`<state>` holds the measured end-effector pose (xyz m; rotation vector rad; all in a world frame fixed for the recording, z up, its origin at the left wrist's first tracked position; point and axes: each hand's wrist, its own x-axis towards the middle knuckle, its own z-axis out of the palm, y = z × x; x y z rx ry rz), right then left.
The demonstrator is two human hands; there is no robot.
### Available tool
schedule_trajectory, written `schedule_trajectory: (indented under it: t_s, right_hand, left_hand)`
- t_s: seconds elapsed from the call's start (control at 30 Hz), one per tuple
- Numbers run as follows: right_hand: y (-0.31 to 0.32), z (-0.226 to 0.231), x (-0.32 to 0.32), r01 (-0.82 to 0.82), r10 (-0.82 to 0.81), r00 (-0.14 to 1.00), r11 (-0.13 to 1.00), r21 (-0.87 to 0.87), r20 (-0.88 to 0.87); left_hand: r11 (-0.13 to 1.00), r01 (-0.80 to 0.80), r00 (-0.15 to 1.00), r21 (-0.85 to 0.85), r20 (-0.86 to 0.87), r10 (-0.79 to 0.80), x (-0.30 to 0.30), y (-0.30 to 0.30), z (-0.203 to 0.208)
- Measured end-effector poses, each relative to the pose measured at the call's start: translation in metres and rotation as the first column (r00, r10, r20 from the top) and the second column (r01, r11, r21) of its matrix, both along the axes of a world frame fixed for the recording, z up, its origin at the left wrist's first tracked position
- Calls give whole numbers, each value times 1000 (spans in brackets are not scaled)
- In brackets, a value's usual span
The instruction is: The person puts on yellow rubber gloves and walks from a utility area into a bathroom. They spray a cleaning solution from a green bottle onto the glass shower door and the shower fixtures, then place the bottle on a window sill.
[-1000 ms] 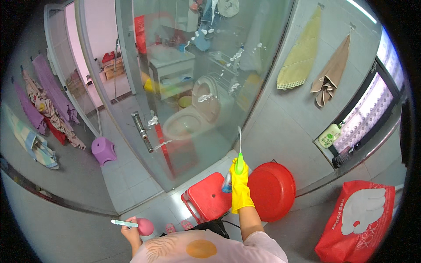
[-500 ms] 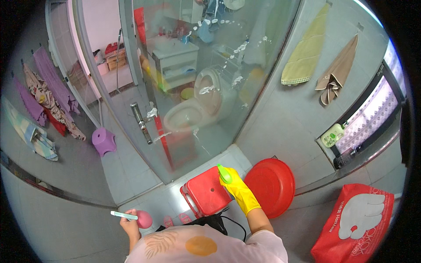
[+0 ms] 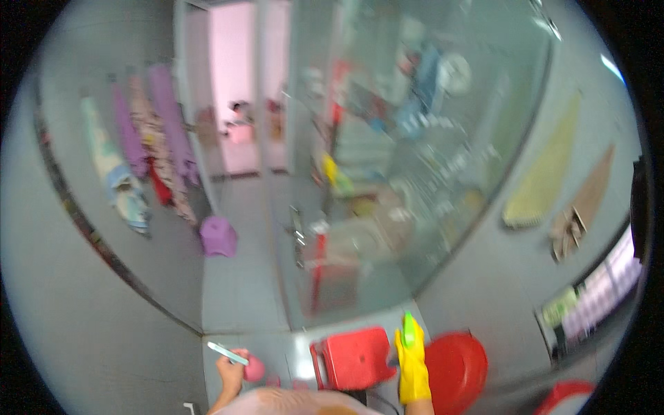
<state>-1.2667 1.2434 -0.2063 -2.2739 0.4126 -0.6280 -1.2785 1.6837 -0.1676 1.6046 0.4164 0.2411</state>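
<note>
Left hand [image 3: 230, 374]: bare, low in the view and left of centre; its fingers grasp a slim, pale mint stick-shaped handle [image 3: 227, 352].
Mint handle: slants from upper left down to the hand, its upper end jutting out past the fingers.
Pink thing: a smooth, rounded pink object [image 3: 255, 369] just beside the left hand; whether the hand holds it as well, I cannot tell.
Right hand [image 3: 413, 360]: inside a long yellow rubber glove [image 3: 415, 389], its fingers closed around a bright green, rounded handle [image 3: 408, 330].
Green handle: juts up from the top of the glove, just below the lower right corner of the tall clear glass panel [image 3: 387, 280] in view; what it ends in is too blurred to tell.
Glass: streaked with blurred white foamy marks [image 3: 443, 166]; a long metal door handle [image 3: 297, 238] is at its left side.
Near the glove: a rectangular red plastic stool [image 3: 354, 356] to its left, a wide, round red plastic basin [image 3: 458, 373] to its right, partly covered by it.
Left wall: hung with purple [image 3: 173, 124], patterned and pale blue cloths; a small purple plastic stool [image 3: 218, 236] stands on the floor nearby.
Right wall: a yellow-green towel [image 3: 543, 173] and a brown towel [image 3: 583, 207] hang there.
</note>
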Motion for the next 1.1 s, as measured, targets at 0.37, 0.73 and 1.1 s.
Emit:
schedule_trajectory:
  t_s: [0.37, 0.73, 1.1]
  right_hand:
    - [123, 143, 68, -388, 357, 912, 588, 710, 203]
    - [300, 229, 84, -221, 607, 792, 200, 955, 57]
    - [447, 426, 119, -939, 801, 341, 267, 216, 491]
  left_hand:
    - [943, -324, 936, -75, 117, 331, -38, 56, -36]
    - [888, -416, 909, 197, 117, 400, -96, 178, -108]
    - [923, -248, 968, -293, -51, 244, -120, 231, 7]
